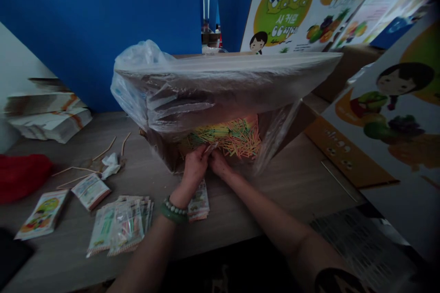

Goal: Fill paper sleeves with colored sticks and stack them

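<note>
Our left hand (195,164) and right hand (218,164) together pinch a small clear plastic packet (211,148); just beyond this grip, thin multicoloured sticks (240,138) lie every which way in the plastic-draped brown cardboard box (268,126), mostly towards our right.

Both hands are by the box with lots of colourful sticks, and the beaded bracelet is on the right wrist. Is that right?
Not quite: the beaded bracelet is on the wrist of the left hand, not the right hand, as the head view shows. Both are by the box with lots of colourful sticks.
</note>
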A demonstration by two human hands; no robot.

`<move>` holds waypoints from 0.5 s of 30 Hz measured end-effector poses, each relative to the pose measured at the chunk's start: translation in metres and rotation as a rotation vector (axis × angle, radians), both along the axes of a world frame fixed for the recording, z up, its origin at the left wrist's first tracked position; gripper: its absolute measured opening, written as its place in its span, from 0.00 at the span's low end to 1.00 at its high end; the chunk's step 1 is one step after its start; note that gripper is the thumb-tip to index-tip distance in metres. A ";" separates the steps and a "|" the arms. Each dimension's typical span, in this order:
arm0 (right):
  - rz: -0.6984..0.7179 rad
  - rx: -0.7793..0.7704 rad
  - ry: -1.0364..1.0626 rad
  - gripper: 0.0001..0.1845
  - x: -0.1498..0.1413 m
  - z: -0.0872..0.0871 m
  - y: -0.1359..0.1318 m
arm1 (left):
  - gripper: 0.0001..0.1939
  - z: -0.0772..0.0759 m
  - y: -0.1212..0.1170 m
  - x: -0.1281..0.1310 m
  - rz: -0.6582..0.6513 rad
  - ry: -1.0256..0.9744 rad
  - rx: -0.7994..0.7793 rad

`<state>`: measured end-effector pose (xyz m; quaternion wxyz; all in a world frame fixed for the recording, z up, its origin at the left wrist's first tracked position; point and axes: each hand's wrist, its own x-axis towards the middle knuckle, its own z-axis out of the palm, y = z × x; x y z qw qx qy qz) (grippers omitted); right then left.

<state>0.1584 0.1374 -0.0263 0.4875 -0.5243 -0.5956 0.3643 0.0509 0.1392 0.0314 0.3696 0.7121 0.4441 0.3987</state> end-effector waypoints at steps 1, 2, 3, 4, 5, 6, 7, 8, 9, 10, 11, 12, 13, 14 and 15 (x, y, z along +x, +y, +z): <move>-0.002 -0.015 0.015 0.12 0.000 -0.002 0.000 | 0.11 -0.002 -0.002 0.001 0.004 -0.033 -0.037; -0.008 -0.019 0.028 0.12 0.000 -0.003 0.000 | 0.11 -0.003 -0.004 0.002 0.016 -0.093 -0.079; -0.018 -0.009 0.044 0.12 0.001 -0.003 0.000 | 0.11 -0.005 -0.005 0.002 0.036 -0.175 -0.115; -0.029 0.012 0.067 0.13 0.001 -0.002 0.000 | 0.12 -0.005 -0.005 0.002 0.059 -0.266 -0.139; -0.036 0.036 0.096 0.15 0.001 -0.002 0.000 | 0.13 -0.005 -0.005 0.001 0.077 -0.348 -0.149; -0.038 0.056 0.126 0.17 0.001 -0.001 0.000 | 0.14 -0.005 -0.004 0.000 0.082 -0.402 -0.149; -0.036 0.064 0.147 0.19 0.001 0.001 0.000 | 0.14 -0.003 -0.002 -0.001 0.071 -0.417 -0.148; -0.029 0.058 0.156 0.19 0.000 0.002 0.000 | 0.13 -0.002 0.000 -0.003 0.039 -0.391 -0.154; -0.020 0.047 0.152 0.18 0.000 0.003 0.000 | 0.11 0.000 0.001 -0.005 0.003 -0.345 -0.171; -0.016 0.037 0.142 0.16 0.000 0.004 -0.001 | 0.09 0.002 0.003 -0.008 -0.029 -0.305 -0.199; -0.021 0.025 0.135 0.14 -0.001 0.006 -0.001 | 0.09 0.004 0.005 -0.010 -0.041 -0.299 -0.233; -0.029 0.010 0.140 0.13 0.000 0.007 -0.002 | 0.09 0.005 0.006 -0.013 -0.027 -0.335 -0.268; -0.035 -0.007 0.161 0.12 0.001 0.009 -0.002 | 0.11 0.006 0.007 -0.017 0.010 -0.407 -0.307; -0.045 -0.025 0.192 0.11 0.002 0.011 -0.003 | 0.13 0.007 0.007 -0.021 0.065 -0.492 -0.354; -0.058 -0.041 0.225 0.10 0.004 0.013 -0.003 | 0.15 0.008 0.007 -0.024 0.119 -0.569 -0.416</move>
